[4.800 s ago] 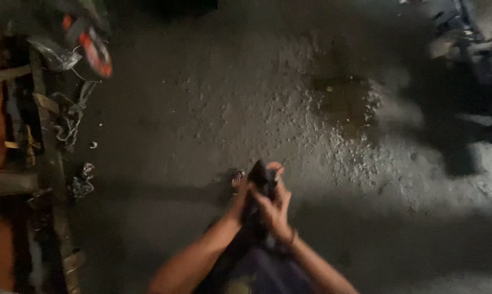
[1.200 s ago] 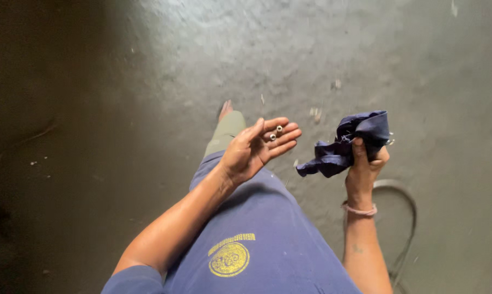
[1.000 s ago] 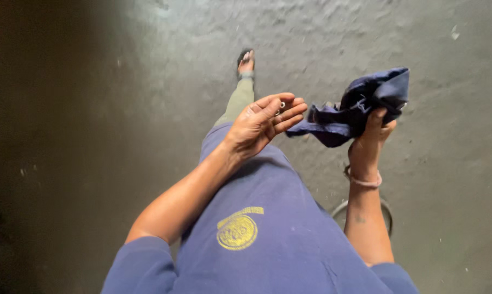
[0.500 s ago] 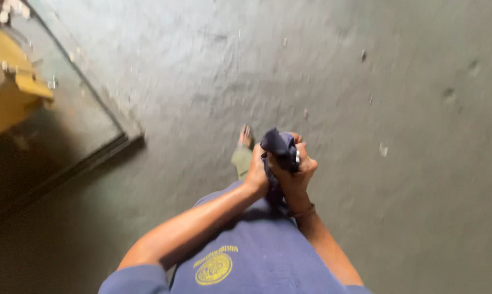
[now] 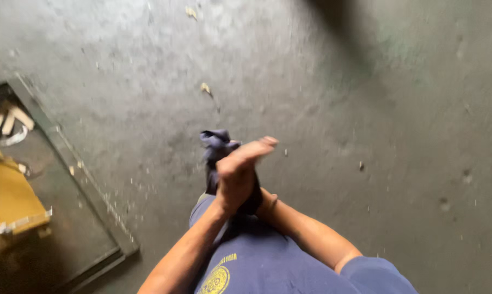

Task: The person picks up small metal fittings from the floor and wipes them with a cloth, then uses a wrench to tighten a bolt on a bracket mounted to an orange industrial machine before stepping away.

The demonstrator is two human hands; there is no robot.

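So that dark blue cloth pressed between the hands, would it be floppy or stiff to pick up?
Probably floppy: the dark blue cloth bunches into soft folds above the left hand. Likely light, since it pokes up crumpled without sagging far. It seems unlikely to slip, pressed between the palms; the right hand is mostly hidden.

grey concrete floor [image 5: 366, 109] | yellow block [image 5: 9, 196] left | metal frame [image 5: 82, 190]

The cloth [image 5: 216, 147] is dark navy blue. The shirt [image 5: 268, 267] is blue with a yellow emblem [image 5: 216, 279]. The concrete floor [image 5: 366, 109] is mottled grey; the far-left object [image 5: 6, 196] is yellow.
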